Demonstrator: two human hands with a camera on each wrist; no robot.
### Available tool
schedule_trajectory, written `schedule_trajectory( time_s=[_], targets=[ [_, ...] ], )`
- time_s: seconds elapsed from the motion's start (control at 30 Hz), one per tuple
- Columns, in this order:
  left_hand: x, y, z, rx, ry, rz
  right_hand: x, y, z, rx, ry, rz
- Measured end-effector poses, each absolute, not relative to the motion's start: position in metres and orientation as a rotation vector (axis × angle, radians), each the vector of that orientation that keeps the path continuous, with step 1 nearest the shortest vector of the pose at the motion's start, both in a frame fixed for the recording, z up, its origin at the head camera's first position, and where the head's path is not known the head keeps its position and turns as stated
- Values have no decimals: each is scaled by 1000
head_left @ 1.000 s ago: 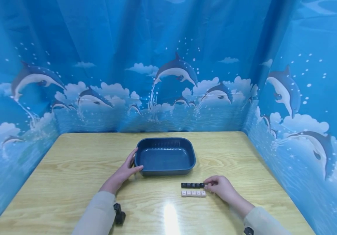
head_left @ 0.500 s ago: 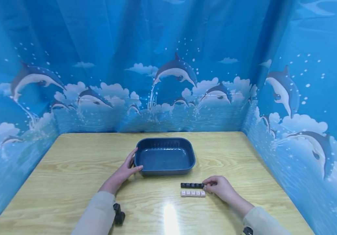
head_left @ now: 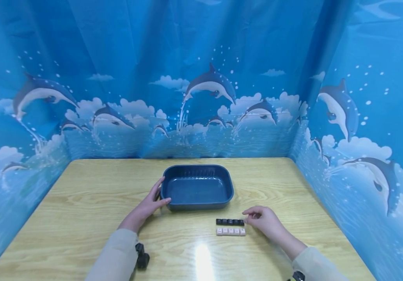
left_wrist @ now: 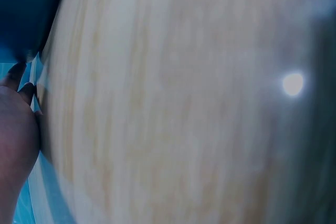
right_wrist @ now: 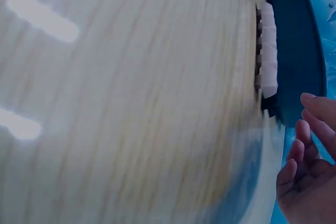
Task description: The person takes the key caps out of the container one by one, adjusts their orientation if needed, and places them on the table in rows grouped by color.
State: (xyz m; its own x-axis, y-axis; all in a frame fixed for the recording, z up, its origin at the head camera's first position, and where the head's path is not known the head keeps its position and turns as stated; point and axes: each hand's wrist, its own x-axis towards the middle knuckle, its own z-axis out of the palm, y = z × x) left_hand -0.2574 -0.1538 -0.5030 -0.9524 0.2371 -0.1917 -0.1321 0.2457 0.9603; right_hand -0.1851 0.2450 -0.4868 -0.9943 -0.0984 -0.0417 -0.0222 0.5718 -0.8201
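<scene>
A dark blue rectangular basin [head_left: 197,207] stands on the wooden table, its inside bare. My left hand [head_left: 149,205] rests at its left side, straight fingers along the wall and thumb on the front rim. In front of the basin lie two short rows of keycaps, black keycaps [head_left: 230,222] behind and whitish keycaps [head_left: 231,232] nearer me. At the right end of the black row, my right hand [head_left: 265,222] hovers with nothing between thumb and fingers. The right wrist view shows the fingers loosely bent, just off the whitish row [right_wrist: 269,51].
Blue dolphin-print curtains [head_left: 201,97] enclose the back and sides of the wooden table [head_left: 99,187]. A small black device [head_left: 142,257] is strapped to the left wrist, and another [head_left: 297,276] to the right.
My right hand has let go of the last black keycap and lifted slightly, its fingers parting from the row. The left hand and the basin have stayed put.
</scene>
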Motion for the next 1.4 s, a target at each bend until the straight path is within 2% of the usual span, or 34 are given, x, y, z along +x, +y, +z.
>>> schedule_trajectory(
  time_s=[0.9, 1.4],
  targets=[
    [-258, -154, -503, 93, 2229, 1761, -181, 197, -492, -917, 2962, -890],
    [-258, -154, -504, 99, 2227, 1760, -185, 186, -496, -995, 2971, -804]
  ],
)
